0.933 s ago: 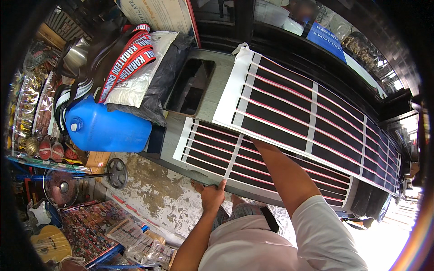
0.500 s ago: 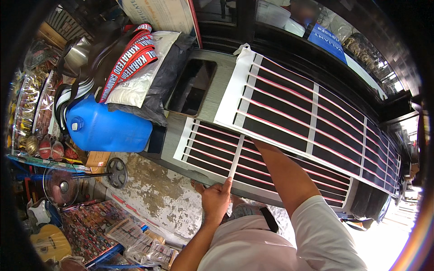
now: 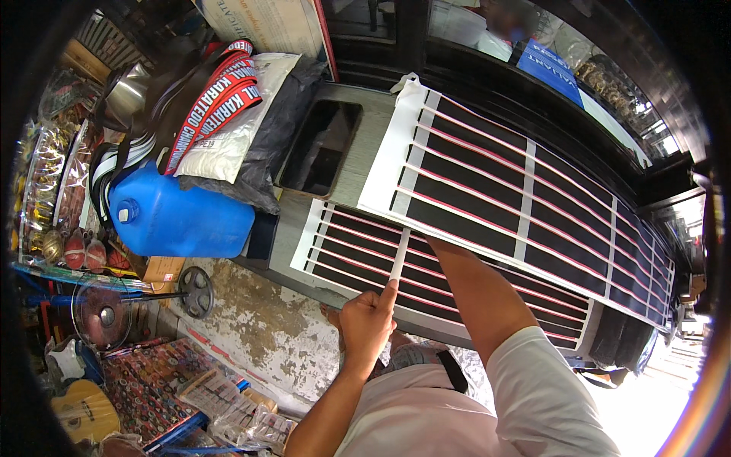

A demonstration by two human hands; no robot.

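My left hand (image 3: pixel 368 324) lies at the near edge of the lower black panel (image 3: pixel 339 268), which has lengthwise white and red strips. Its index finger is stretched out, touching a pale crosswise strip (image 3: pixel 400 255); the other fingers are curled, and I see nothing held in them. From the right, my right forearm (image 3: pixel 476 293) reaches over the lower panel and under the upper black panel (image 3: pixel 461 179). That panel hides my right hand. The upper panel has similar lengthwise strips, grey crosswise bands and a white end margin (image 3: pixel 384 171).
On the left stand a blue plastic jug (image 3: pixel 179 213), a white package (image 3: pixel 247 114) with a red printed ribbon (image 3: pixel 217 103) over it, and a fan (image 3: pixel 103 312). A dark rectangular tray-like thing (image 3: pixel 320 148) lies beside the panels. Wrapped goods (image 3: pixel 152 388) crowd the lower left.
My left index fingertip has moved up along the pale strip, away from me, covering more of it. The panels and my right forearm stay nearly as they were.
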